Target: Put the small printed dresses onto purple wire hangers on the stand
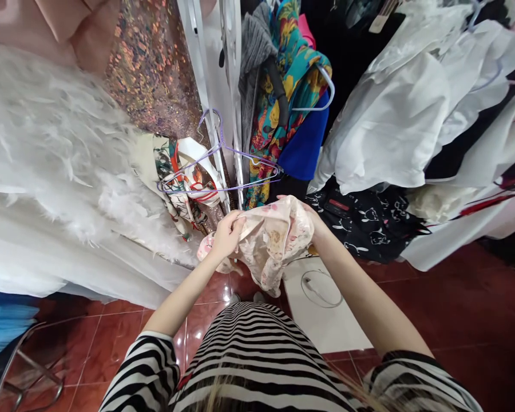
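A cream garment with a pink floral print (268, 246) hangs bunched between my hands at waist height. My left hand (228, 234) is closed on its left edge, fingers curled over the cloth. At the other side my right hand (306, 216) grips the garment, with most of its fingers hidden behind the fabric. Just beyond my hands hang purple wire hangers (223, 151), apart from the cloth. Behind them to the left is a white garment with a red and green print (193, 183).
White feathered clothing (60, 126) fills the left side. A white rack post (236, 103) stands ahead, beside a teal floral garment (274, 126). White garments (395, 126) hang at right above a black printed one (369, 223). A white board (321, 320) lies low over the red tiled floor (438, 309).
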{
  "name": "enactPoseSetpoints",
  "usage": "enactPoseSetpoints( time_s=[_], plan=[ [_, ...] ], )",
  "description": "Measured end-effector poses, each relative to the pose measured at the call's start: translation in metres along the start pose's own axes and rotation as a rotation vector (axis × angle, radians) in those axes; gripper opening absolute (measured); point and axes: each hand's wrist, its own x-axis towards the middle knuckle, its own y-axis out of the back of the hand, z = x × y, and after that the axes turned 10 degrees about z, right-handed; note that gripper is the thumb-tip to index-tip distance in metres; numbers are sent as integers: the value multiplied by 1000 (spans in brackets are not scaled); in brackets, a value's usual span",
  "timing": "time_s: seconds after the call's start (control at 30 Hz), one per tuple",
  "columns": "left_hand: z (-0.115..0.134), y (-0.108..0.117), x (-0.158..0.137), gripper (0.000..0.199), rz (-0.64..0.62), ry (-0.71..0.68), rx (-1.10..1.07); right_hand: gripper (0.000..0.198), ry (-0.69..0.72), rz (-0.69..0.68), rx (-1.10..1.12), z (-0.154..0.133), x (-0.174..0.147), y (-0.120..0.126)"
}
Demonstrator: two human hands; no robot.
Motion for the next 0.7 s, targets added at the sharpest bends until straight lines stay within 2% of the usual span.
enactPoseSetpoints(
  time_s=[0.07, 0.1, 0.17, 0.23, 0.27, 0.37, 0.47, 0.57, 0.7],
  plan=[
    [0, 0, 5, 22, 38, 17, 24, 37, -42, 29, 70, -6, -1, 8],
    [0, 0, 8, 21, 50, 16, 38, 40, -15, 36, 79, -10, -4, 9],
    [3, 0, 13, 19, 61, 1, 69, 42, 153, -14, -12, -20, -14, 4],
    [8, -1, 16, 19, 44, -14, 100, 44, 325, -152, -189, -31, -28, -10],
    [11, -2, 17, 20, 31, -19, 115, 47, 366, -203, -297, -35, -35, -19],
    [19, 0, 19, 24, -1, -33, 156, 54, 329, -209, -587, -44, -45, -37],
    [20, 9, 21, 23, -8, -48, 198, 52, 232, -145, -698, -44, -34, -33],
    [11, 22, 28, 16, 1, -75, 255, 50, 231, -115, -614, -40, -12, -16],
    [-2, 29, 44, 15, 32, -118, 319, 41, 302, -182, -474, -41, 6, 0]
  ],
)
